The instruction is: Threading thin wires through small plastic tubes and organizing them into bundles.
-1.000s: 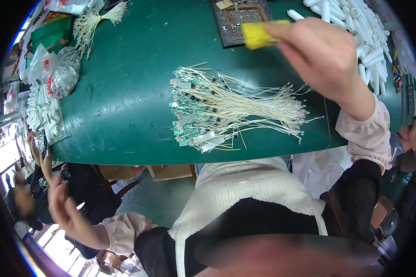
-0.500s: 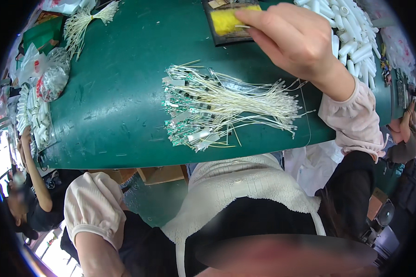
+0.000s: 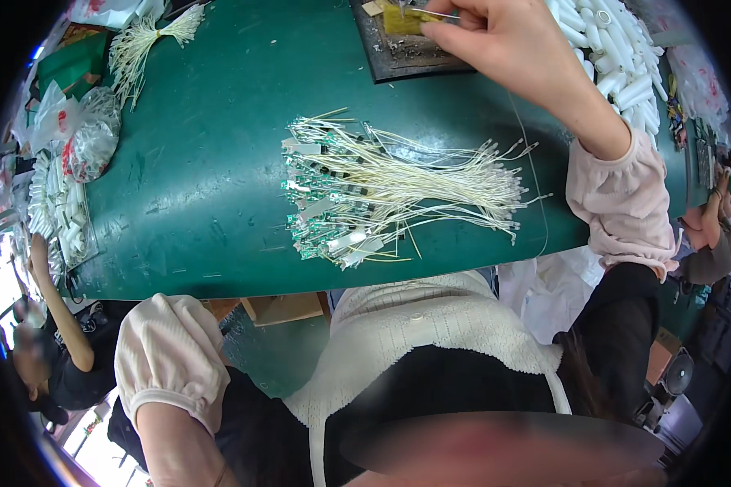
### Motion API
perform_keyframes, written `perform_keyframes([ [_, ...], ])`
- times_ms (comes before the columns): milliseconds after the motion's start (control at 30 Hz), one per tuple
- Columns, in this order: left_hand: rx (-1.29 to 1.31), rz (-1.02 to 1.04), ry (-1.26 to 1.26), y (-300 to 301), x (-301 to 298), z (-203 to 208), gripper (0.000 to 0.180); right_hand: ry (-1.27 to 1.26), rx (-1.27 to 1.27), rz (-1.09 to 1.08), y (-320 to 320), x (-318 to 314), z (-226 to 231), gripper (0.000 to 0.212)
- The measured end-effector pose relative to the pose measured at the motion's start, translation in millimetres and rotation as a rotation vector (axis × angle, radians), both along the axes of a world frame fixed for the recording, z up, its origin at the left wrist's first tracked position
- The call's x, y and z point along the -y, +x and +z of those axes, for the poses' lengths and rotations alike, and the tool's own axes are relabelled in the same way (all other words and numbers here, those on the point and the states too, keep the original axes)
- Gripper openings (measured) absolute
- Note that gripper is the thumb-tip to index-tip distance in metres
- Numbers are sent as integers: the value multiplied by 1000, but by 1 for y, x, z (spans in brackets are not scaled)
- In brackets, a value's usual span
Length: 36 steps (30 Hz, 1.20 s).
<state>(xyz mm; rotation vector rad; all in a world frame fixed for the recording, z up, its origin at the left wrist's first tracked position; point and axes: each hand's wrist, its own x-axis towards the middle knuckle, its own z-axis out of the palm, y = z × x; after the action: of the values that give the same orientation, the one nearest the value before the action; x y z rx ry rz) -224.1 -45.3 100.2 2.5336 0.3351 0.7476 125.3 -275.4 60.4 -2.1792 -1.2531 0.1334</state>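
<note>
Right hand [image 3: 508, 53]: stretched out over the far side of the smooth dark-green desk [image 3: 195, 195], up near the top edge of the view

Right fingers [image 3: 453, 39]: pinched close together on a thin, straight, silvery rod [image 3: 432, 12], basically no gap. Thumb tip right by the small yellow rectangular sponge [image 3: 402, 23], can't tell if actually gripping that too

Sponge spot: over the flat black tray with the brownish recess [image 3: 377, 65], rod just above it, grey bits scattered around in the recess

Left hand: out of view past the bottom edge, so can't tell what those fingers are up to; just a forearm and a puffy pale-pink sleeve [image 3: 170, 353] showing

Middle of the desk: big spread of thin off-white wires [image 3: 439, 183], small green circuit boards [image 3: 309, 219] at the left end, loose tips fanned out to the right

Upper right: heap of glossy white plastic tubes [image 3: 617, 49], just beside the right hand

Upper left: another off-white wire bundle [image 3: 150, 40], tied in the middle, near a stuffed clear plastic bag [image 3: 93, 146]

Far left: co-worker's hand [image 3: 37, 256] by more white tubes [image 3: 73, 215]
</note>
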Motion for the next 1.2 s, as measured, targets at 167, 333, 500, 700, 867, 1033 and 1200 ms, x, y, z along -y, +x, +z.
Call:
perform_keyframes([
  [167,3,-62,28,23,10,2,18,-1,-57,33,-8,0,3,16],
  [333,2,-138,57,54,23,3,17,55,519,290,4,25,-37,15],
  [500,-9,-207,94,42,12,20,16,-47,610,331,-2,67,-32,18],
  [700,-40,-282,122,114,11,3,14,-152,686,111,23,89,-46,23],
  [867,-85,-297,168,139,8,2,13,-83,604,-40,42,78,-32,27],
  [1033,-379,-459,104,165,14,-19,12,-466,490,-246,37,39,-18,24],
  [1200,-495,-533,94,195,18,-58,15,-533,419,-277,43,32,-8,26],
])
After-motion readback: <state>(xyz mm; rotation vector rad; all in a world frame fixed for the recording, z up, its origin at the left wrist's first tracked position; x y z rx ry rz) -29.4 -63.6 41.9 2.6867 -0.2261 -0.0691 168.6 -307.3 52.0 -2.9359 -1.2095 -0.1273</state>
